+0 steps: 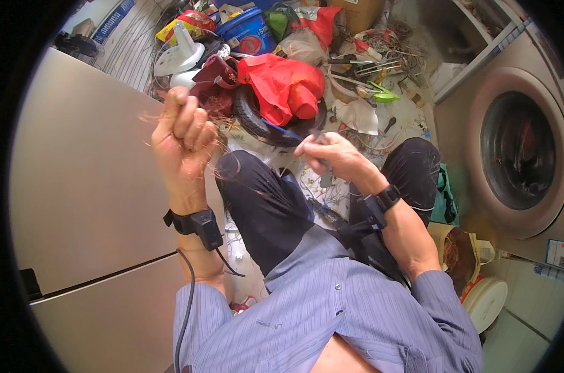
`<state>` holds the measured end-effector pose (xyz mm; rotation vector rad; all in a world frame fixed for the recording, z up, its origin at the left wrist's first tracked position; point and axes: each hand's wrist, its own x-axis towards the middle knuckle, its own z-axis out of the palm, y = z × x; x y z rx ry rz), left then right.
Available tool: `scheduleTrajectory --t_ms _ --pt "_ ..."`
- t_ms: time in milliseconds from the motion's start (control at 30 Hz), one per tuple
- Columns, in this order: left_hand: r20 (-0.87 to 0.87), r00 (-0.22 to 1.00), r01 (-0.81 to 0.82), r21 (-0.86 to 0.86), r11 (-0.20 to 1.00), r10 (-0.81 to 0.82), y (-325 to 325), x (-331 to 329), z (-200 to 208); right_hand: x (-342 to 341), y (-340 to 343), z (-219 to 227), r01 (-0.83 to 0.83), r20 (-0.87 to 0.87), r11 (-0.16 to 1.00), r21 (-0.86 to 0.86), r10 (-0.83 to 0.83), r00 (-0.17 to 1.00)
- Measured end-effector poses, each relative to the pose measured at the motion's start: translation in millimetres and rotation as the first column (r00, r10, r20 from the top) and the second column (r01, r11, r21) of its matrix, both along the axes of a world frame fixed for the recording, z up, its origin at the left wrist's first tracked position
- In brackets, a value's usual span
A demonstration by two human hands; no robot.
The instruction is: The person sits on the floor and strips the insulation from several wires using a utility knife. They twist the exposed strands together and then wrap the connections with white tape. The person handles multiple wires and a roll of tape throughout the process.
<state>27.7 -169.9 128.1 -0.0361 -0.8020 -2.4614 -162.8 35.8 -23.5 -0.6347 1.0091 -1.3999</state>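
Note:
My left hand (186, 133) is raised in front of the metal-coloured cabinet door, its fingers curled into a fist. Thin copper wire strands (218, 166) stick out around that fist on both sides. Over the gap between my knees, my right hand (333, 155) is closed in a pinch. A small dark thing (319, 134) shows at its fingertips, too blurred to name. Just beyond it lies a black tyre (251, 115) with a red plastic bag (285, 87) on top. A dark band with a small box sits on each of my wrists.
A washing machine (518, 143) stands at the right, a large metal-coloured door (95, 180) at the left. Ahead are a blue bucket (248, 31), a white plastic part (181, 55) and tangled cables (406, 53). Wire scraps litter the floor. A white-lidded tub (486, 304) stands at the lower right.

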Motion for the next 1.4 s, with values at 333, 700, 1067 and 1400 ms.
scheduleTrajectory --t_ms 333,700,1067,1400 --pt "-0.052 0.931 -0.359 0.039 0.933 0.361 -49 45 -15 -62 19 25 0.361 -0.768 0.922 0.141 -0.128 0.627" --pt "0.051 0.856 -0.506 -0.121 0.854 0.515 -47 80 28 41 -122 103 -0.285 -0.859 0.916 -0.281 -0.373 -0.351" --pt "0.364 0.86 -0.3 -0.209 0.931 0.359 -52 75 0 194 -49 34 -0.775 -0.999 0.631 0.02 0.046 0.011" --pt "0.281 0.959 0.023 -0.01 1.0 -0.019 28 -49 -52 10 18 150 0.191 -0.864 0.885 -0.424 -0.459 0.206"
